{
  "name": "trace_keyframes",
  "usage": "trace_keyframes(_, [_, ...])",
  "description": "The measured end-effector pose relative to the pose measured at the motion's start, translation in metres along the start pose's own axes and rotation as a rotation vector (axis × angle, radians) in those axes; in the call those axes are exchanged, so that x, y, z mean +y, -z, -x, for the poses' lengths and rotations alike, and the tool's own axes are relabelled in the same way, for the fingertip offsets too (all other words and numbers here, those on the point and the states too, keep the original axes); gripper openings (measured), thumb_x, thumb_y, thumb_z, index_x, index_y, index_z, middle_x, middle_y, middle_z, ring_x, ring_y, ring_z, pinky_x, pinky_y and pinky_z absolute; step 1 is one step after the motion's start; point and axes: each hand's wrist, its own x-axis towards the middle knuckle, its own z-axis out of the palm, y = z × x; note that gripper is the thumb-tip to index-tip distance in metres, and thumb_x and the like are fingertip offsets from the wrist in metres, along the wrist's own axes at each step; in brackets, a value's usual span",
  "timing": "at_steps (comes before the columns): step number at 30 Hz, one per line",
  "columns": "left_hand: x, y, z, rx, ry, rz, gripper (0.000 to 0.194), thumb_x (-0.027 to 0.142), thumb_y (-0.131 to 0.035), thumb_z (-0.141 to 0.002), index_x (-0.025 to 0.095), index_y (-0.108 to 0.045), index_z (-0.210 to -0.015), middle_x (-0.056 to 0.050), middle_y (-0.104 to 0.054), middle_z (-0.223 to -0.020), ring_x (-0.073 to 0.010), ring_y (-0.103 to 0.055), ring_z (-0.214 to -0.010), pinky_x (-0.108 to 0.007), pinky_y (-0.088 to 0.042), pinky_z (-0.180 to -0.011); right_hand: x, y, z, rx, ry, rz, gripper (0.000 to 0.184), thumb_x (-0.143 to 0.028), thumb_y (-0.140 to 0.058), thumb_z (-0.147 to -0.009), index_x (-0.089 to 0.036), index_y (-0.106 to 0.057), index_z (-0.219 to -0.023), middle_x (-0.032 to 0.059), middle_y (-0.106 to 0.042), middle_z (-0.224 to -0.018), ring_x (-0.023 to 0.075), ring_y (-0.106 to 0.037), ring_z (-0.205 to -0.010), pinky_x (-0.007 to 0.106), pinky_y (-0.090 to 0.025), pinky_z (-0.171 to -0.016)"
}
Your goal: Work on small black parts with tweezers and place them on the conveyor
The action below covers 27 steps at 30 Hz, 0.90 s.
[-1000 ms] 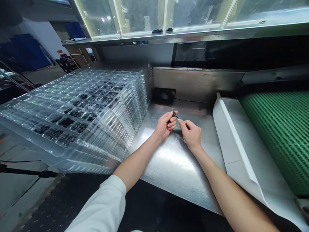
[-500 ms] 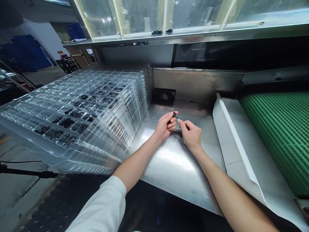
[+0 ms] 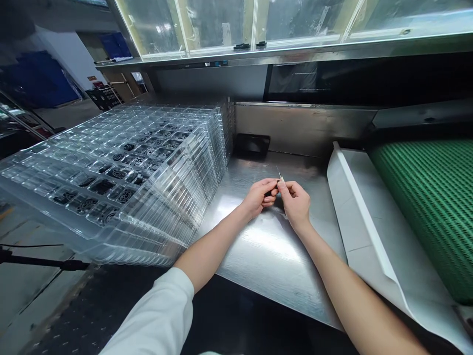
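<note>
Over the metal work surface (image 3: 254, 251), my two hands meet in the middle of the view. My left hand (image 3: 256, 198) is closed on a small black part (image 3: 269, 194), mostly hidden by the fingers. Pinched in my right hand (image 3: 297, 204) is a thin pointed tool (image 3: 281, 178) with a pale handle; its fine tip points up and away from me. The fingertips of both hands touch or nearly touch. I cannot make out the exact kind of either small object.
Left of my hands stands a tall stack of clear plastic trays (image 3: 177, 187), its top tray holding black round parts (image 3: 118, 174). A dark phone-like slab (image 3: 252, 144) lies at the back. On the right are a white raised sheet (image 3: 354, 212) and a green conveyor belt (image 3: 424, 197).
The tool's tip has swung from the black part to point upward. My left hand has shifted slightly right, with the black part now more hidden; my right hand has turned a little.
</note>
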Motion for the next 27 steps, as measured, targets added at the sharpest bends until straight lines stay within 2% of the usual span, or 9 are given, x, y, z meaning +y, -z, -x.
trace_keyframes(6, [-0.0022,-0.0022,0.0006,0.032,0.017,-0.023,0.015,0.025,-0.07,-0.09,0.014,-0.066,-0.099,0.005,-0.046,-0.064,-0.0012,-0.03,-0.041,-0.014,-0.014,-0.04,0.0024,-0.0028,-0.0017,-0.052,-0.043,-0.138,0.044,-0.064,-0.072,-0.086,-0.02,-0.065,-0.084,0.0049,-0.071,-0.076,0.0191,-0.063,-0.068,0.031,-0.05,-0.065])
trace_keyframes(14, [-0.0025,0.001,-0.0006,-0.007,-0.001,-0.045,0.017,0.026,-0.068,-0.089,0.013,-0.067,-0.101,0.004,-0.046,-0.063,-0.0018,-0.028,-0.041,-0.015,-0.014,-0.04,0.0054,-0.0019,-0.0015,-0.04,-0.036,-0.103,0.036,-0.055,-0.068,-0.09,-0.019,-0.065,-0.084,0.0037,-0.07,-0.077,0.0165,-0.057,-0.066,0.029,-0.044,-0.064])
trace_keyframes(20, [-0.0035,-0.0003,0.0001,-0.024,-0.04,-0.105,0.028,0.032,-0.075,-0.083,0.013,-0.066,-0.102,0.005,-0.046,-0.064,-0.0013,-0.027,-0.041,-0.015,-0.013,-0.039,0.0022,-0.0006,-0.0013,0.019,-0.019,0.034,0.038,-0.056,-0.062,-0.089,-0.019,-0.065,-0.078,-0.002,-0.055,-0.063,0.0138,-0.043,-0.057,0.028,-0.033,-0.057])
trace_keyframes(27, [-0.0035,0.0018,-0.0018,-0.023,-0.052,-0.122,0.027,0.029,-0.074,-0.08,0.015,-0.061,-0.099,0.006,-0.048,-0.061,-0.0018,-0.027,-0.04,-0.017,-0.013,-0.04,0.0011,-0.0003,-0.0006,0.051,-0.03,0.049,0.04,-0.057,-0.061,-0.088,-0.02,-0.06,-0.074,-0.0042,-0.046,-0.06,0.0131,-0.039,-0.056,0.028,-0.031,-0.056])
